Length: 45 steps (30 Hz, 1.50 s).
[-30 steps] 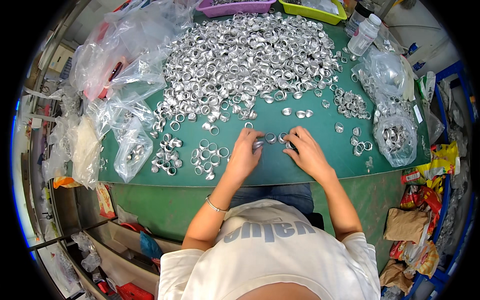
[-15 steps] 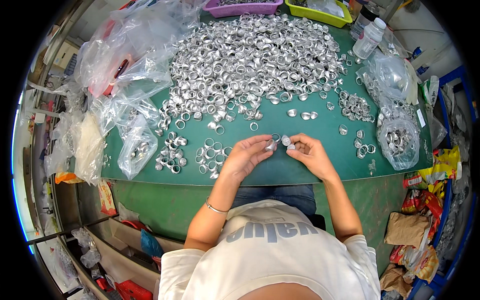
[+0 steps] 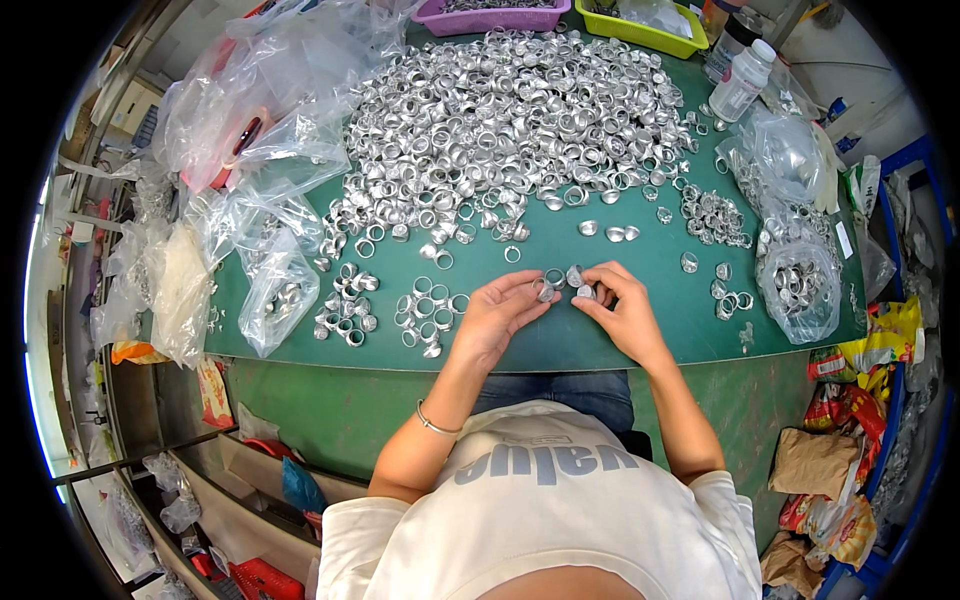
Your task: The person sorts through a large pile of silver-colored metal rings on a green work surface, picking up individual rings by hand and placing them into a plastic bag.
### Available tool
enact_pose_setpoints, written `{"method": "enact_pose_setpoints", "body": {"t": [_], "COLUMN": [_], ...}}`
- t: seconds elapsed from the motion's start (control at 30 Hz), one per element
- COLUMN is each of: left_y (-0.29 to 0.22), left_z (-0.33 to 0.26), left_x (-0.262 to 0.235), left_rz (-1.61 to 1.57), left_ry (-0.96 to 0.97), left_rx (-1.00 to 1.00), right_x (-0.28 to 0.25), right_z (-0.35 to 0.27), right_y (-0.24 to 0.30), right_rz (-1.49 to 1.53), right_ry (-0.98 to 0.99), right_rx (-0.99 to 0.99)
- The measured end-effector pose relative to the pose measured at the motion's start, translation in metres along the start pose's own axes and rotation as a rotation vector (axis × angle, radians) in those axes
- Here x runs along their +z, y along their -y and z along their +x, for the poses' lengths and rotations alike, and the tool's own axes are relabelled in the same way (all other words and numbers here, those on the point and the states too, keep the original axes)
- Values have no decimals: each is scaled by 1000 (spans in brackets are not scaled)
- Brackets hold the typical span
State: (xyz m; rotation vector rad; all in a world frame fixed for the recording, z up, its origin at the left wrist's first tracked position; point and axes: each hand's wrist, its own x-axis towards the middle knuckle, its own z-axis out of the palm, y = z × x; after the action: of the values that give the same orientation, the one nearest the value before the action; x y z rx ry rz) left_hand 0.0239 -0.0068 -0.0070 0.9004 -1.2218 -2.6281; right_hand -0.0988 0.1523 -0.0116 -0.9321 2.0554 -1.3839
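Observation:
My left hand pinches a silver ring between thumb and fingers, close above the table's near edge. Opposite it, my right hand is closed on another silver ring at its fingertips. Between the hands, two more rings show at the fingertips; whether they are held or lie on the table I cannot tell. Ahead of my hands spreads a large heap of silver rings. A few rings lie loose between the heap and my hands, among them a single ring.
Small ring groups lie left of my hands and at right. Clear plastic bags cover the table's left side; an open bag of rings stands right. Purple and yellow-green trays and a white bottle stand at the back.
The whole view has shifted slightly. My hands stay close together, and the rings at their fingertips have turned a little.

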Motion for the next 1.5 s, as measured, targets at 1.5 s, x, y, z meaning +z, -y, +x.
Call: {"method": "enact_pose_setpoints", "body": {"t": [1.5], "left_y": [11], "left_z": [99], "left_x": [50], "left_rz": [1379], "left_ry": [-54], "left_rx": [922], "right_x": [-54], "right_z": [55], "right_y": [-24], "right_rz": [-631], "right_ry": [-91], "right_rx": [-177]}}
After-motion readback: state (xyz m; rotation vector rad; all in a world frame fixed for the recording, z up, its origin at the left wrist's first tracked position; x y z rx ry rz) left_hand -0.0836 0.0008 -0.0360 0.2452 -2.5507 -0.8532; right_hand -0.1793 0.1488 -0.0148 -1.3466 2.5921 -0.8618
